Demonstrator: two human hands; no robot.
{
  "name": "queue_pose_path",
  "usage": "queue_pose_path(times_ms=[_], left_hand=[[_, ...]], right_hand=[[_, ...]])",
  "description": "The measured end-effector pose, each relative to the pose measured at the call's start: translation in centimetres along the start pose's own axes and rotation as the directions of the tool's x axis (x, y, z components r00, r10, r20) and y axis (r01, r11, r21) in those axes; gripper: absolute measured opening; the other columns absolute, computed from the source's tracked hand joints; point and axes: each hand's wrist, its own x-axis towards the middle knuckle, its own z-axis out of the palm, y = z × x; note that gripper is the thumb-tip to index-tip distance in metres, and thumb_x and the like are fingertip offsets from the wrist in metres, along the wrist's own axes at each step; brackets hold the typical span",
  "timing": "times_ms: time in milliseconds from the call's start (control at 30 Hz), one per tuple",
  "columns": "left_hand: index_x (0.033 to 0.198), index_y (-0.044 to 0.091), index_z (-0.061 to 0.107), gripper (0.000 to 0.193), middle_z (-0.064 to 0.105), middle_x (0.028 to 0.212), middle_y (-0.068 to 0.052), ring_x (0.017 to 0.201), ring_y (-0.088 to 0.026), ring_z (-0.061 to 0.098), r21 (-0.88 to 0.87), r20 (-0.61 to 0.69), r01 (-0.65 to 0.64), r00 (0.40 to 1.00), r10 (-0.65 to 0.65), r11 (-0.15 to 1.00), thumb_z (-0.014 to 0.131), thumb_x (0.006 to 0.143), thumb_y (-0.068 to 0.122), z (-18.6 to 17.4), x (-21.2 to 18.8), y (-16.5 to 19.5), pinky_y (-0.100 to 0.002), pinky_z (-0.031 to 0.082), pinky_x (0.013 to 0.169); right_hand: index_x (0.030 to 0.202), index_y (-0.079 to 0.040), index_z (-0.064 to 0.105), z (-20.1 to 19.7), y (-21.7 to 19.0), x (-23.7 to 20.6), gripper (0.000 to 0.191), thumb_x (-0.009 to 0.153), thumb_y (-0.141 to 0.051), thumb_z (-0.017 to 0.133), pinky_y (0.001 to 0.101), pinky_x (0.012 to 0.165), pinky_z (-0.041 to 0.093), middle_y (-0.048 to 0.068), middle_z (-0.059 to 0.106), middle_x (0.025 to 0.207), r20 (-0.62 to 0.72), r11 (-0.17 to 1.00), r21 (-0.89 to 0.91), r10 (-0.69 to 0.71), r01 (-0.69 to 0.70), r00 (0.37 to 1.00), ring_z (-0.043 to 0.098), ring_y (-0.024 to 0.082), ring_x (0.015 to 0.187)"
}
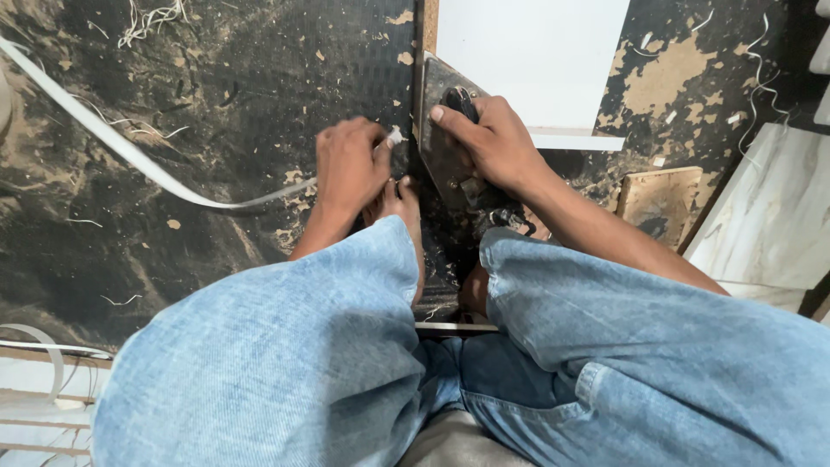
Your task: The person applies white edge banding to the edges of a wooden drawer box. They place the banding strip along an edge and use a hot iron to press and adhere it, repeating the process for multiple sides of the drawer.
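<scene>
Head view: your hands work a white board's edge.
Right hand (493, 143) grips the trimmer (450, 138); at 9 o'clock, left hand (350, 164) pinches the white strip (130, 149).

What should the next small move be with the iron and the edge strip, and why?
Probably slide the iron a little further along the board's edge. The right hand presses it against that edge, while the left hand pinches the white edge strip right beside it. The strip trails loose over the floor to the left, so more seems left to bond.
</scene>
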Motion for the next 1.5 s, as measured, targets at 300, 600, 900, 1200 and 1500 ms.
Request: queue_pose_path(times_ms=[300, 600, 900, 1200, 1500], left_hand=[[0.114, -0.001, 0.074, 0.052, 0.075, 0.113, -0.018, 0.11, -0.034, 0.073, -0.494, 0.077, 0.048, 0.997, -0.011, 0.868, 0.044, 0.072, -0.011, 2.5, 0.4, -0.7, -0.037, 0.053, 0.103], [0.114, -0.001, 0.074, 0.062, 0.075, 0.117, -0.017, 0.114, -0.034, 0.071, -0.593, 0.115, 0.062, 0.993, 0.008, 0.803, 0.04, 0.064, -0.014, 3.9, 0.0, -2.2, -0.038, 0.048, 0.108], [0.116, -0.002, 0.073, 0.06, 0.074, 0.119, -0.016, 0.115, -0.032, 0.071, -0.614, 0.123, 0.039, 0.991, 0.047, 0.788, 0.044, 0.065, -0.016, 3.6, 0.1, -1.9, -0.035, 0.048, 0.106], [0.123, -0.001, 0.071, 0.065, 0.071, 0.123, -0.017, 0.118, -0.031, 0.068, -0.599, 0.142, 0.0, 0.984, 0.107, 0.8, 0.043, 0.066, -0.017, 3.6, 0.0, -1.6, -0.033, 0.046, 0.107], [0.114, 0.0, 0.074, 0.033, 0.074, 0.107, -0.014, 0.097, -0.03, 0.075, -0.421, 0.054, 0.014, 0.998, 0.01, 0.907, 0.056, 0.087, -0.004, 1.6, -0.8, 2.3, -0.035, 0.057, 0.086]], right_hand=[[0.066, -0.007, 0.059, 0.1, -0.1, -0.3, 0.049, 0.103, -0.039, 0.063, 0.0275, 0.039, 0.035, -0.003, 0.05, 0.051, 0.013, 0.999, 0.052, -0.016, 0.016, 1.0, 0.046, 0.007, 0.043], [0.063, -0.006, 0.059, -0.1, 0.2, -0.2, 0.052, 0.103, -0.04, 0.063, 0.0283, 0.036, 0.034, -0.001, 0.047, 0.048, -0.003, 0.997, -0.07, 0.033, -0.033, 0.999, 0.044, 0.009, 0.039], [0.066, -0.004, 0.056, 0.2, 0.1, -0.4, 0.052, 0.105, -0.038, 0.062, 0.0287, 0.04, 0.031, -0.003, 0.046, 0.051, 0.003, 0.999, 0.046, -0.028, 0.028, 1.0, 0.043, 0.007, 0.045], [0.066, -0.002, 0.056, -0.3, 0.4, -0.5, 0.052, 0.102, -0.039, 0.063, 0.031, 0.041, 0.035, -0.001, 0.047, 0.051, -0.057, 0.997, -0.07, -0.019, 0.015, 0.998, 0.045, 0.008, 0.044], [0.076, 0.001, 0.062, -1.5, 2.7, -1.1, 0.049, 0.104, -0.04, 0.062, 0.0321, 0.043, 0.042, 0.001, 0.054, 0.054, -0.113, 0.979, -0.167, -0.135, 0.115, 0.984, 0.051, 0.007, 0.049]])
